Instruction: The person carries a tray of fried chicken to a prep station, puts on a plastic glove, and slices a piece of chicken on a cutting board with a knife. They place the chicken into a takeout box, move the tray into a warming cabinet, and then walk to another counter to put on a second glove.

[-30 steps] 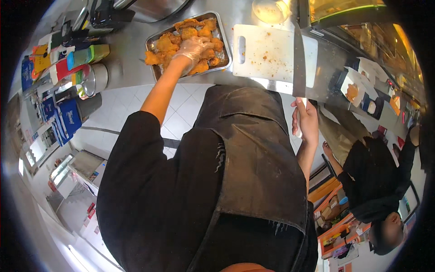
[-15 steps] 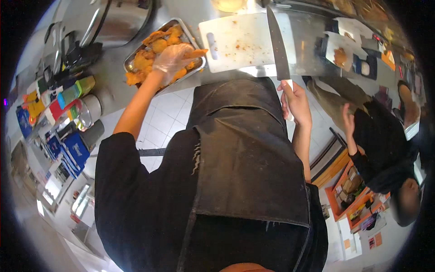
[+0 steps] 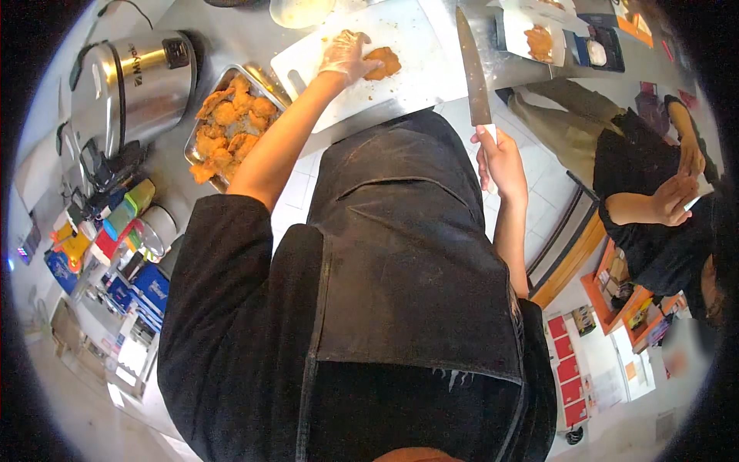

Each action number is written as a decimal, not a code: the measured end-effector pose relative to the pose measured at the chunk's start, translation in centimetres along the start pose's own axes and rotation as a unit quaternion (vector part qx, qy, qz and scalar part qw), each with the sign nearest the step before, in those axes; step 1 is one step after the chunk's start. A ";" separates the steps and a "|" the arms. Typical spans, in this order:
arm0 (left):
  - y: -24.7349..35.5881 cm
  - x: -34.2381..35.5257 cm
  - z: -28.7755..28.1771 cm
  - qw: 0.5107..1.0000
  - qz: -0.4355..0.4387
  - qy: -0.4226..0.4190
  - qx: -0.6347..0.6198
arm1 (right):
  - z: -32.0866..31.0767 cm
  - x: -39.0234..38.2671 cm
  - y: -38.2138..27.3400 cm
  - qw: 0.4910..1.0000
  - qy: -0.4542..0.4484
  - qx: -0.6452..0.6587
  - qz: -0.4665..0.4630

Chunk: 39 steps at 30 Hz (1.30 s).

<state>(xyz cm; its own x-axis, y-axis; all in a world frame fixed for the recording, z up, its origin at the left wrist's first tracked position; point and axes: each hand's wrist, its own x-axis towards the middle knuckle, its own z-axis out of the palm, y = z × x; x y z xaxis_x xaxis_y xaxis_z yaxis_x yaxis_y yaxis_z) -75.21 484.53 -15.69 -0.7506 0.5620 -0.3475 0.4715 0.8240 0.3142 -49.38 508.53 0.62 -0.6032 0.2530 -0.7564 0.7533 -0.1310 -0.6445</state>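
Right hand [image 3: 502, 163]: fingers wrapped round white-handled kitchen knife [image 3: 474, 81], blade pointing away, probably for safety. Gloved left hand [image 3: 345, 58]: fingers loosely spread, not clasping; fried chicken piece [image 3: 383, 64] just right of them, on cutting board [image 3: 419, 85], likely for support. Left of fingers: chicken tray [image 3: 267, 83]; farther, cylindrical steel appliance [image 3: 158, 104], dark lettering.

I counted two hands of my own, left hand [image 3: 346, 55] and right hand [image 3: 503, 163], and one clear glove [image 3: 339, 54]. I logged one cutting board [image 3: 423, 54] bearing one fried piece [image 3: 382, 63], plus one metal tray [image 3: 269, 86] of several overlapping chunks [image 3: 226, 113], no exact total reached. I also recorded one knife [image 3: 475, 81], one steel cooker [image 3: 154, 86] and one co-worker [image 3: 627, 165].
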 end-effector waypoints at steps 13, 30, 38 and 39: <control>-0.5 -0.7 1.2 0.991 -0.028 0.003 -0.134 | 4.1 8.7 3.6 0.923 0.014 -0.365 -0.120; 6.3 12.1 0.5 0.962 0.256 0.028 0.092 | 8.2 12.5 6.0 0.919 0.004 -0.370 -0.135; 4.2 12.1 4.3 0.933 0.232 0.272 0.037 | 9.9 14.8 8.7 0.918 0.029 -0.364 -0.154; 3.9 12.5 4.0 0.932 0.232 0.276 0.038 | 10.0 15.3 8.8 0.917 0.030 -0.365 -0.158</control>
<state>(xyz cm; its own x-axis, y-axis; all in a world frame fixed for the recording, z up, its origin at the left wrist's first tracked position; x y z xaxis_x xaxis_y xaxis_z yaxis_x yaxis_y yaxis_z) -80.85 495.04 -22.35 -0.5712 0.7541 0.3241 0.8206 0.5157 0.2464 -54.65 501.63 -17.71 -0.8228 0.2233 -0.5226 0.5312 0.6290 -0.5676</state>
